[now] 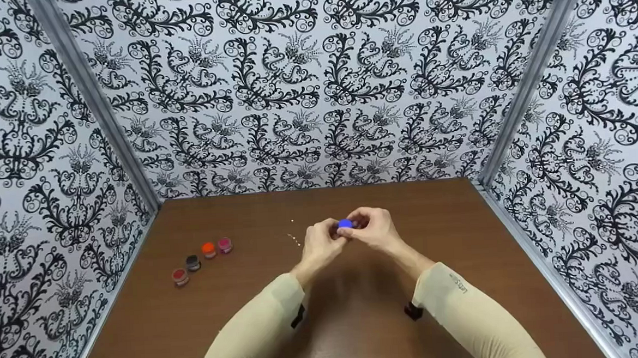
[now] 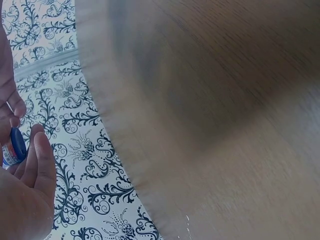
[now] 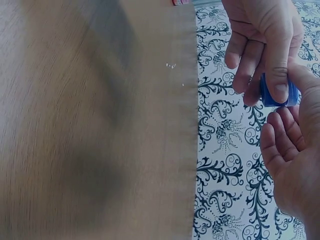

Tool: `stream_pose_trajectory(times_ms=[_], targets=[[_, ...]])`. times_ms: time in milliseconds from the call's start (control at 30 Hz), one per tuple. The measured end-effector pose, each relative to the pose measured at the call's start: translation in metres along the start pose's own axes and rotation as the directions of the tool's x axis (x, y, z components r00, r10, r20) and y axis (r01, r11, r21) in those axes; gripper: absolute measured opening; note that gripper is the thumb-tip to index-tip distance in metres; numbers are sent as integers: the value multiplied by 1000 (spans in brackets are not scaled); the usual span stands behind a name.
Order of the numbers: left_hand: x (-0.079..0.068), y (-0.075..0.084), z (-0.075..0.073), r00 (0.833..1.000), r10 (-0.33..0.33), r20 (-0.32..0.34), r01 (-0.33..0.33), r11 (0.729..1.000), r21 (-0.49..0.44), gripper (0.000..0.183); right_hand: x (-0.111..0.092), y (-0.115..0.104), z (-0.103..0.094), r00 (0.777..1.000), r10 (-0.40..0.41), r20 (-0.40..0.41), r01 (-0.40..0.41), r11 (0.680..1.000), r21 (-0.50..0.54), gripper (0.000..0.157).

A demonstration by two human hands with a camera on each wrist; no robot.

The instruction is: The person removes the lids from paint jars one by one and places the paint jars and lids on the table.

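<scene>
A small jar with a blue lid (image 1: 345, 224) is held up above the wooden table between both hands. My left hand (image 1: 321, 243) grips it from the left; in the right wrist view its thumb (image 3: 278, 75) lies across the blue jar (image 3: 270, 92). From the other side my right hand (image 1: 377, 231) pinches the jar between thumb and fingers. Part of a printed label shows below the lid (image 2: 18, 145) in the left wrist view. Fingers hide much of the jar.
On the table's left stand several small jars: red (image 1: 180, 277), black (image 1: 193, 262), orange (image 1: 208, 250) and pink (image 1: 225, 245). Small white bits (image 1: 293, 238) lie left of the hands. Patterned walls (image 1: 303, 92) enclose the brown table (image 1: 408, 207) at the back and sides.
</scene>
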State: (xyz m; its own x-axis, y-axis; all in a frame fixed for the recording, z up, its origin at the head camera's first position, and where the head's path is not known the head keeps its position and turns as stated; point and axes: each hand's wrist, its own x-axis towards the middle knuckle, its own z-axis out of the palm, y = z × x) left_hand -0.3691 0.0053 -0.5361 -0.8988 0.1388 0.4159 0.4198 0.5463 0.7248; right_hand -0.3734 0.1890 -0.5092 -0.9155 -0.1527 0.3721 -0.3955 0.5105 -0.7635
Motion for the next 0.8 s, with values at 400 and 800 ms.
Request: stream_pose_trajectory(times_ms=[400,800], targets=[[-2,-1,-2,1000,4,-1,-4,1000,1,20,0,3,-5,983,-152,101,155,988,-17,27],[-4,-1,3,1000,20,-3,-20,1000,-5,22,-2,7,-6,967,-186,171,176,982,72,31]])
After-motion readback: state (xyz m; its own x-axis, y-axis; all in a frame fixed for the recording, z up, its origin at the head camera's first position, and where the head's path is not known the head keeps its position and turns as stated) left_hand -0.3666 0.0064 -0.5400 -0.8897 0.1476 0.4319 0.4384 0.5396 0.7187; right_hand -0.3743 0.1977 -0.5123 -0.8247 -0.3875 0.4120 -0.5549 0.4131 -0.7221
